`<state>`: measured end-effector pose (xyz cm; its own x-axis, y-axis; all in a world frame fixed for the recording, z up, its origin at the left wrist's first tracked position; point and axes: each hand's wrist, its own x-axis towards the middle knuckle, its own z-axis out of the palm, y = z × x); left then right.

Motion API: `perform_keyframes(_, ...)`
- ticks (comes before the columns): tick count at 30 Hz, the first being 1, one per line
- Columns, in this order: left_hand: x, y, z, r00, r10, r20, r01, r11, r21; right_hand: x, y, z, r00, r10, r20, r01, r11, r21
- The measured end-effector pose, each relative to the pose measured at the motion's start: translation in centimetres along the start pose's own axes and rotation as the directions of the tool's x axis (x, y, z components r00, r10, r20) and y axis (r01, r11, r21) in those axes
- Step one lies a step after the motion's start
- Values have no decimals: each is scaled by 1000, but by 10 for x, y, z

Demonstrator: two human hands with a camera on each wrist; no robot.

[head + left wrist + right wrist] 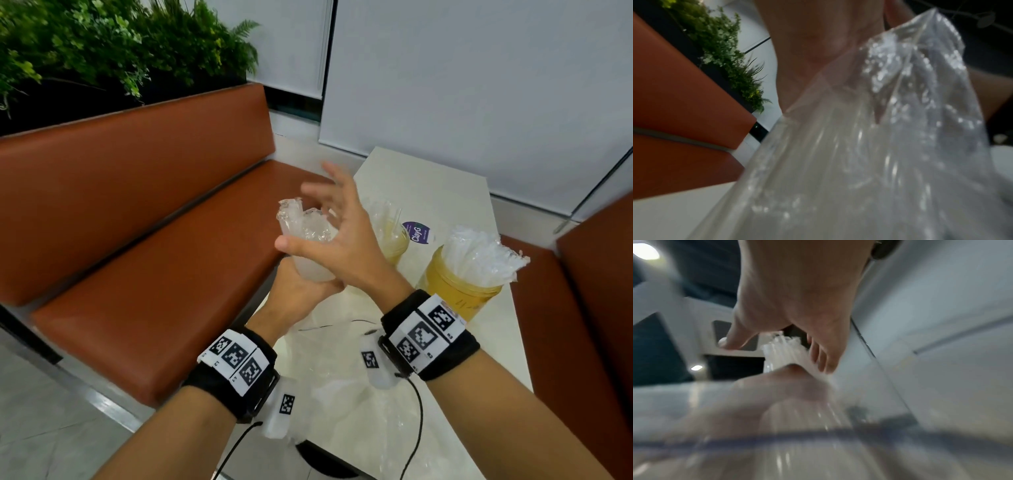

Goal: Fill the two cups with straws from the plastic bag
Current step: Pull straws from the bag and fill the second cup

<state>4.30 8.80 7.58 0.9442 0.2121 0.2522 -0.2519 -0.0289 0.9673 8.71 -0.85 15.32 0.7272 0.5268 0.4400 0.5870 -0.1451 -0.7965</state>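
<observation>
My left hand (pixel 310 286) grips a bundle of clear-wrapped straws (pixel 303 236) from below and holds it upright over the table's left edge. My right hand (pixel 308 219) hovers at the bundle's top with fingers spread, holding nothing. In the right wrist view the straw ends (pixel 781 344) show between its thumb and fingers. In the left wrist view, crinkled wrapping (pixel 890 129) fills the frame under my palm. The near yellow cup (pixel 455 294) is packed with wrapped straws (pixel 479 253). Behind my right hand, the far yellow cup (pixel 394 243) holds a few straws. The flattened plastic bag (pixel 329 373) lies on the table.
The white table (pixel 445 192) is narrow, with orange benches on the left (pixel 154 267) and right (pixel 599 291). A purple sticker (pixel 416 233) lies between the cups. Planter greenery stands behind the left bench. Wrist-camera cables trail over the table.
</observation>
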Motion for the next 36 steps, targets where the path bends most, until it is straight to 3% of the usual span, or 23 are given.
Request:
perform_keyframes(1, 1, -1, 2, 1000, -6, -15, 6, 999, -39, -3, 6, 2, 992, 111, 55, -111, 994, 1)
perform_keyframes(3, 2, -1, 2, 996, -65, -59, 62, 996, -58, -9, 21, 10, 970, 207, 127, -204, 978, -33)
perform_keyframes(8, 8, -8, -10, 1000, -12, 23, 12, 1000, 10, -6, 32, 27, 964, 265, -24, -265, 964, 10)
perform_keyframes(11, 7, -8, -20, 994, -81, 78, 79, 997, 19, -1, 20, 23, 954, 292, -75, -286, 955, 80)
perform_keyframes(15, 1, -13, -27, 972, -212, 97, 203, 974, 100, 19, -6, 5, 960, 266, -86, -241, 944, 227)
perform_keyframes(21, 2, -16, -30, 978, -200, 60, 184, 961, 209, 61, -46, -33, 964, 173, -200, -117, 957, 264)
perform_keyframes(24, 4, -19, -34, 985, -163, 57, 143, 955, 259, 80, -63, -61, 939, 140, -315, -12, 927, 375)
perform_keyframes(27, 7, -23, -38, 990, -139, 40, 125, 963, 240, 97, -67, -93, 875, 77, -477, 136, 908, 395)
perform_keyframes(29, 10, -25, -40, 988, -149, 26, 139, 962, 233, 107, -57, -108, 819, 27, -574, 220, 908, 357)
perform_keyframes(32, 14, -25, -42, 987, -157, 34, 144, 957, 253, 122, -22, -114, 732, -9, -681, 202, 958, 205)
perform_keyframes(36, 16, -20, -40, 983, -176, 45, 159, 955, 252, 125, 49, -103, 738, 12, -675, 41, 997, 63)
